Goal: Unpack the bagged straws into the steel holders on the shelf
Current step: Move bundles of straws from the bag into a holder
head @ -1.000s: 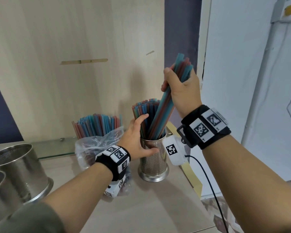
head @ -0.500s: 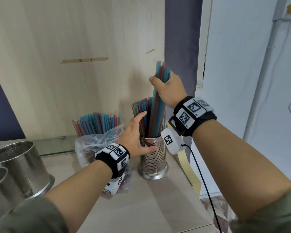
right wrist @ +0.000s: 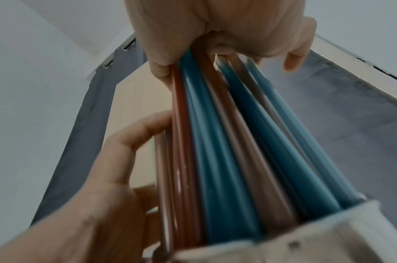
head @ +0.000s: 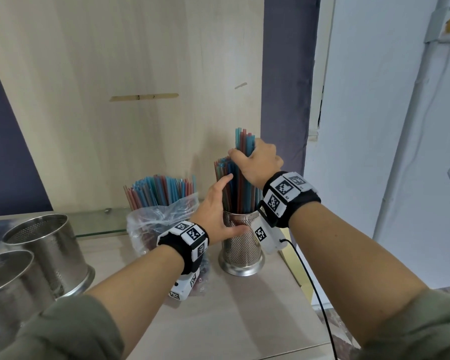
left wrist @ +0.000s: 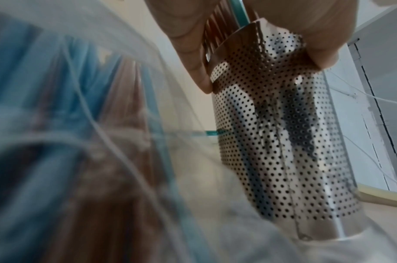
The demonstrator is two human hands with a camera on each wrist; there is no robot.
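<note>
Since the earlier frames the right hand (head: 261,162) has been coming down and leftward, and the bundle of straws (head: 243,144) it is gripping is now standing nearly upright with its lower ends inside the perforated steel holder (head: 240,245), at center right of the head view. Its fingers are curling round the bundle near the top, so that only the blue and red tips are showing above the knuckles. The left hand (head: 215,214) is steadying the holder, thumb lying across the front of the rim and fingers reaching up against the shorter straws already standing inside. Just left of the holder, the clear plastic bag (head: 151,224) is sitting on the shelf (head: 231,307) with more straws poking out of its mouth, and two other steel holders (head: 50,245) are standing at the lower left edge. From the left wrist, the perforated steel holder (left wrist: 280,133) is filling the right half of the frame, with the thumb and fingers of the left hand (left wrist: 193,46) pressing on either side of its rim, and the clear plastic bag (left wrist: 85,142) is blurring across the left. From the right wrist, the right hand (right wrist: 215,30) at the top is clasping the bundle of straws (right wrist: 215,142), which is running down into the holder at the bottom, while the left hand (right wrist: 98,186) is reaching in from the lower left with a fingertip touching the straws.
</note>
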